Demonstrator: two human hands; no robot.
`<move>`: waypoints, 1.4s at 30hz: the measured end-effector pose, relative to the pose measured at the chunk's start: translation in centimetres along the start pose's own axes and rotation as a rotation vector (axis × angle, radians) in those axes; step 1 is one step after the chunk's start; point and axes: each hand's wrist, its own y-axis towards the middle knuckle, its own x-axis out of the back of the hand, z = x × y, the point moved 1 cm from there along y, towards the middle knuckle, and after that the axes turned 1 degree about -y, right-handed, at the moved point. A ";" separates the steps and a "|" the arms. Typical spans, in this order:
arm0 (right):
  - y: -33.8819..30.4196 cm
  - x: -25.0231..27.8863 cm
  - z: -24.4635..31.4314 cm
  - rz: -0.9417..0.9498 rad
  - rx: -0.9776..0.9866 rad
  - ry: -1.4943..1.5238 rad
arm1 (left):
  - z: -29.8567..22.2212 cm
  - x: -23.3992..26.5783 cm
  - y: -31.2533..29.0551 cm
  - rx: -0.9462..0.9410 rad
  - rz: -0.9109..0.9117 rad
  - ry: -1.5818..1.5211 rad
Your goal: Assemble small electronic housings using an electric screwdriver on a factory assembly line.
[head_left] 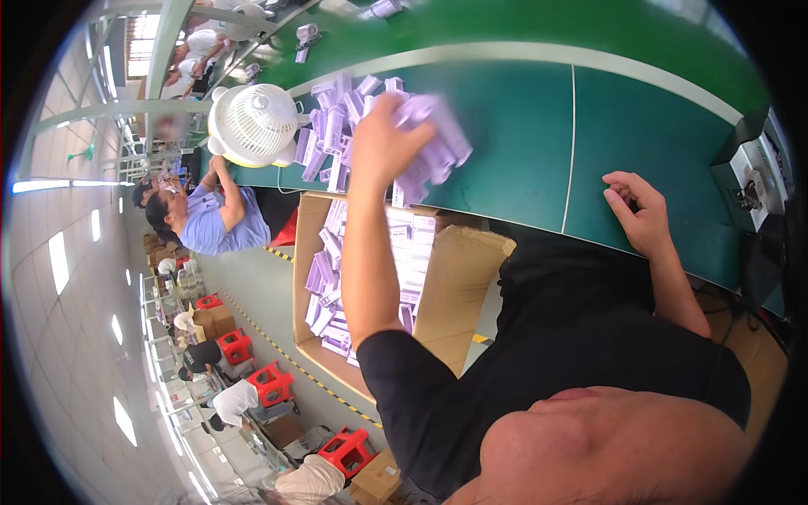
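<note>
1. Apparently, bulk transfer of purple boxes (450, 143) is in hand: some fill the carton (463, 269), others heap beyond it.
2. Left hand (385, 139), past the carton's far edge, meets blurred boxes; hidden fingertips, cannot tell grip from release.
3. Right hand (641, 212), right of the carton: loosely curled, empty.
4. Next probably calls for steadying loose boxes.

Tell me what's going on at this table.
A person's left hand is at a motion-blurred cluster of light purple parts over the green table; how firmly it grips them is unclear. The right hand is empty, fingers loosely curled, near the table's front edge. More purple parts lie piled beside the white fan, and many others fill much of the open cardboard box at the table's edge.
</note>
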 end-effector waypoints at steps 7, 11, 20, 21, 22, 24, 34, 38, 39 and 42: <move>-0.1 -0.1 -0.6 -0.019 -0.021 0.077 | -1.6 -7.6 14.3 -0.137 0.408 0.322; -0.2 -0.1 -1.1 0.008 -0.036 0.055 | 0.6 -9.3 15.1 -0.186 0.371 0.367; -0.4 0.5 -0.2 0.042 -0.049 0.052 | 4.2 -1.9 -4.0 -0.074 -0.573 0.057; -0.4 0.6 -0.2 0.026 -0.043 0.049 | 7.4 -1.7 -6.4 0.026 -0.609 0.032; -0.4 0.7 -0.2 0.030 -0.053 0.048 | 11.4 -1.4 -9.0 0.149 -0.640 0.094; -0.2 -0.2 -1.1 0.052 -0.043 0.050 | 18.3 1.1 -16.6 0.487 -0.525 0.354; -0.1 0.0 -1.2 0.075 -0.044 0.063 | 29.6 0.3 -39.8 1.556 0.107 0.406; -0.3 0.1 -1.3 0.069 -0.051 0.078 | 26.5 -2.0 -37.9 1.608 0.111 0.458; -0.3 0.0 -1.3 0.070 -0.045 0.091 | 27.0 -2.6 -38.0 1.593 0.185 0.512; -0.3 0.1 -1.3 0.059 -0.035 0.080 | 26.5 -3.1 -37.5 1.555 0.248 0.519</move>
